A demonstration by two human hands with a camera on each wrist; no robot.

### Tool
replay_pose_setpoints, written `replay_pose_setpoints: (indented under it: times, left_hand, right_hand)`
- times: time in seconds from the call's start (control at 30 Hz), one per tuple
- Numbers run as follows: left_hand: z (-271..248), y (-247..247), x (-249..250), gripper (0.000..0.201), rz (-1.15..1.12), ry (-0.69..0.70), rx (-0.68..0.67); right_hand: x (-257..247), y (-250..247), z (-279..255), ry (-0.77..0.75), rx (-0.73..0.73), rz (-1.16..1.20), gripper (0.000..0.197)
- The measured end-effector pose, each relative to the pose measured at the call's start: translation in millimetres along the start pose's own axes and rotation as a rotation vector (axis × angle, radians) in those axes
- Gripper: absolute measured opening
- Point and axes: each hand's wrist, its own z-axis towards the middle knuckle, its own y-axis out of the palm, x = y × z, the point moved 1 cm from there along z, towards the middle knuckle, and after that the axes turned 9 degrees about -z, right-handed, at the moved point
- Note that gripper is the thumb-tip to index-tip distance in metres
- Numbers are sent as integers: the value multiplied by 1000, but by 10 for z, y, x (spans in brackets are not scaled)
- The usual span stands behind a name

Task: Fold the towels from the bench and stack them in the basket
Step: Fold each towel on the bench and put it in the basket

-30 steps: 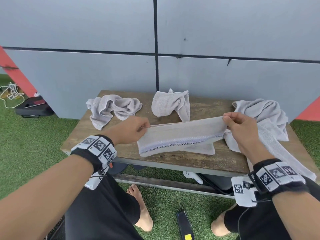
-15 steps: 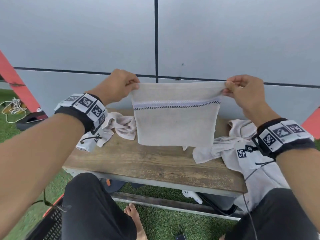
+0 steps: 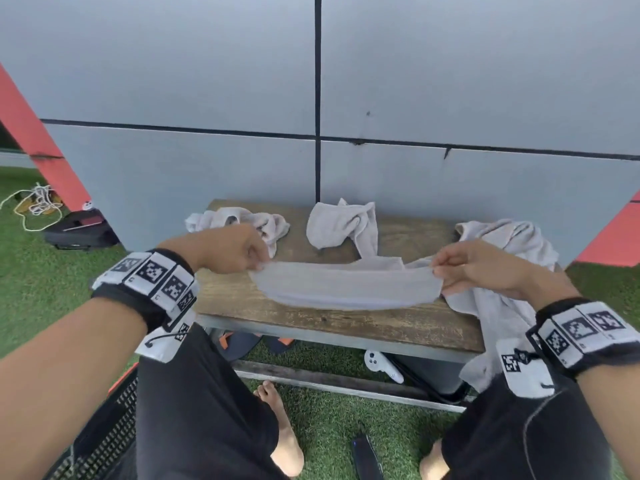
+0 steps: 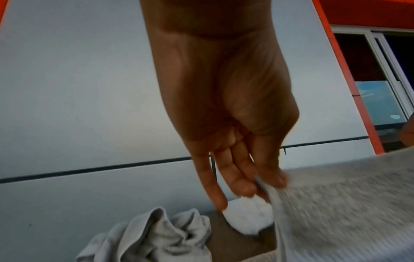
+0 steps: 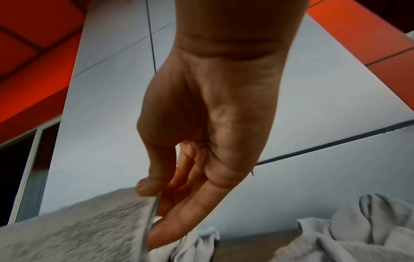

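A pale grey towel (image 3: 346,287) is stretched flat and low over the wooden bench (image 3: 311,320), blurred by motion. My left hand (image 3: 261,259) pinches its left corner and my right hand (image 3: 438,278) pinches its right corner. In the left wrist view the thumb and fingers (image 4: 275,179) clamp the towel edge (image 4: 336,203). In the right wrist view the thumb and fingers (image 5: 145,187) nip the towel (image 5: 78,226) the same way. Three crumpled towels lie on the bench: back left (image 3: 242,218), back middle (image 3: 339,223), and right (image 3: 505,244), hanging over the end.
A black mesh basket (image 3: 104,441) stands on the grass by my left leg. Under the bench lie a white controller (image 3: 381,365) and a dark case. A grey panel wall (image 3: 311,98) stands right behind the bench. A black bag (image 3: 79,230) and rope lie left.
The towel hung upright at chest height half a second ago; both hands have swung it down so it now lies stretched low over the bench.
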Motion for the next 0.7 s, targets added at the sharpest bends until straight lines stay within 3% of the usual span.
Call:
replay_pose_setpoints:
  times: [0.1, 0.27, 0.4, 0.5, 0.7]
  left_hand:
    - [-43, 253, -79, 12, -25, -105, -169]
    - [91, 486, -212, 20, -30, -166, -181]
    - [297, 560, -377, 19, -71, -210, -23]
    - [483, 604, -469, 14, -113, -235, 103]
    - [824, 806, -584, 30, -179, -346, 216]
  right_hand:
    - [143, 219, 43, 51, -144, -94, 7]
    - [294, 371, 287, 99, -119, -147, 6]
    - [295, 388, 607, 63, 50, -201, 6]
    - [253, 416, 872, 27, 177, -393, 7]
    - [235, 556, 1267, 125, 235, -565, 13]
